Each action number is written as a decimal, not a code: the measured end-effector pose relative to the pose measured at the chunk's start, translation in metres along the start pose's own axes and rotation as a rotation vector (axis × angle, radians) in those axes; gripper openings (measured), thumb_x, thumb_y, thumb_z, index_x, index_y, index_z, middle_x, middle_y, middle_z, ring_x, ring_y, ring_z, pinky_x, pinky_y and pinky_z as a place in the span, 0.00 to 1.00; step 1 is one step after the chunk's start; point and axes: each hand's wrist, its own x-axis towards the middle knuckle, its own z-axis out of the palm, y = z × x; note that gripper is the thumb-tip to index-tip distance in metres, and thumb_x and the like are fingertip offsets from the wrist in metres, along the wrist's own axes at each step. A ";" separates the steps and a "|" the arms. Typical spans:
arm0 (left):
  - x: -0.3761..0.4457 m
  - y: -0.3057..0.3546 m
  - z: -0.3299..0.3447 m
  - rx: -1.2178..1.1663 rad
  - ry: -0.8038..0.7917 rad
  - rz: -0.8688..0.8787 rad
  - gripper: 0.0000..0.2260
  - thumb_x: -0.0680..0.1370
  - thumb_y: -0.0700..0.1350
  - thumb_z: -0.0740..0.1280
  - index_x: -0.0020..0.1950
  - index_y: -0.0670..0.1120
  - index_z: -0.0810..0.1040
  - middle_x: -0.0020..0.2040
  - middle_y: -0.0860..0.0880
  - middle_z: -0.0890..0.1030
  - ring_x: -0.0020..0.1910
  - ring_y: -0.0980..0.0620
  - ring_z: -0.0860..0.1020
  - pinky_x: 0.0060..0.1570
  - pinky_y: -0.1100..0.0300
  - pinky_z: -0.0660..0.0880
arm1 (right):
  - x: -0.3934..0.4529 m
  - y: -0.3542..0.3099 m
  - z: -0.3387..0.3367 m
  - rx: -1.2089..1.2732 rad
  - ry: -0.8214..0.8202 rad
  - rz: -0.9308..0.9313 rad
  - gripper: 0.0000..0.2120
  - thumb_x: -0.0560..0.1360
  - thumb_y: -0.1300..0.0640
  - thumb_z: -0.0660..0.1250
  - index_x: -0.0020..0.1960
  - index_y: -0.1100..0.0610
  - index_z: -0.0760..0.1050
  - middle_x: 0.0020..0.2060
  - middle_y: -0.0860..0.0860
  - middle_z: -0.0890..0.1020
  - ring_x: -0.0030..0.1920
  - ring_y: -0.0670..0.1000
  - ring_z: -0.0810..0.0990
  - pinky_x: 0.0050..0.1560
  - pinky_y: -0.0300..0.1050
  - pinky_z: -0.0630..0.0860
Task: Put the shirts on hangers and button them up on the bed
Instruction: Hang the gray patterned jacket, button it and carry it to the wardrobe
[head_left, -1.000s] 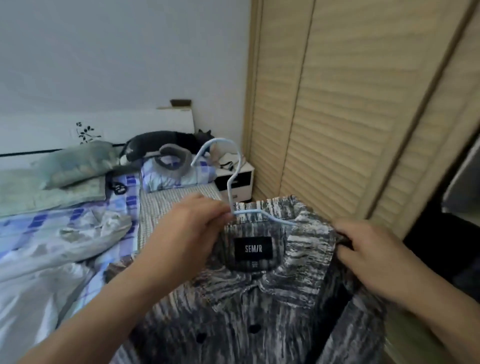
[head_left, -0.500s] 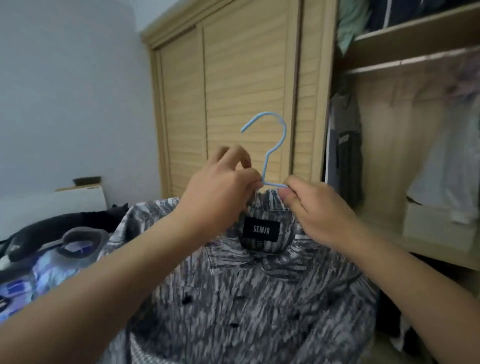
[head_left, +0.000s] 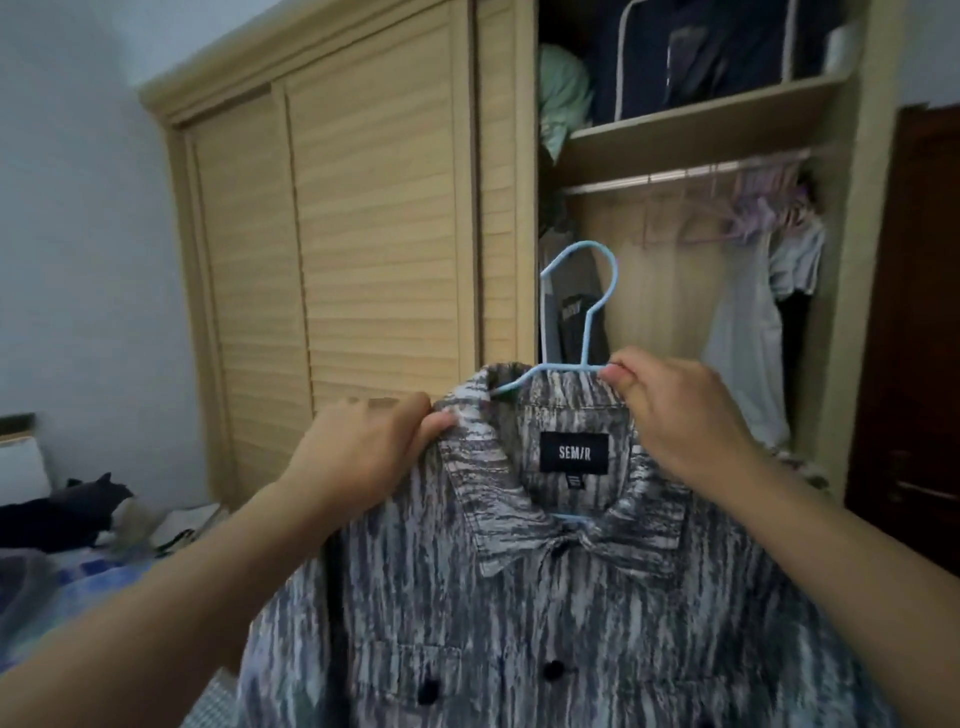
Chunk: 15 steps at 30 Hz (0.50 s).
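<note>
The left grip (head_left: 363, 447) clutches the striped shirt (head_left: 545, 597) at its shoulder; the right grip (head_left: 680, 410) pinches the blue hanger (head_left: 589, 312) inside the collar. Behind both stands an open wooden wardrobe (head_left: 374, 208), the bed (head_left: 78, 577) lying left of the left grip.

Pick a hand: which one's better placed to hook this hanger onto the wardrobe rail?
Right, probably. The right hand already pinches the blue hanger at the base of its hook, directly below the wardrobe rail. The left hand only grips the striped shirt at the shoulder, off to the side.

1 head view, close, facing forward toward wardrobe (head_left: 374, 234), slightly upward.
</note>
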 end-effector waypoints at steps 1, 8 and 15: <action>0.002 0.003 0.015 0.005 0.016 0.012 0.28 0.83 0.66 0.44 0.42 0.49 0.73 0.28 0.52 0.74 0.25 0.43 0.76 0.24 0.59 0.62 | 0.003 0.011 -0.004 0.058 -0.058 0.033 0.14 0.81 0.44 0.60 0.47 0.52 0.77 0.29 0.45 0.75 0.31 0.50 0.75 0.33 0.48 0.71; 0.047 0.020 0.114 -0.118 0.149 -0.031 0.27 0.84 0.65 0.47 0.37 0.48 0.69 0.26 0.52 0.72 0.20 0.45 0.72 0.26 0.62 0.59 | -0.025 0.167 -0.038 0.245 -0.936 0.368 0.33 0.73 0.26 0.62 0.48 0.58 0.78 0.46 0.53 0.85 0.46 0.51 0.82 0.49 0.50 0.76; 0.147 0.063 0.219 -0.277 0.060 -0.102 0.30 0.81 0.70 0.40 0.42 0.49 0.69 0.31 0.52 0.72 0.26 0.46 0.71 0.27 0.57 0.66 | -0.016 0.230 -0.074 0.723 -0.947 0.545 0.14 0.82 0.55 0.65 0.67 0.54 0.76 0.62 0.47 0.83 0.63 0.47 0.81 0.63 0.40 0.75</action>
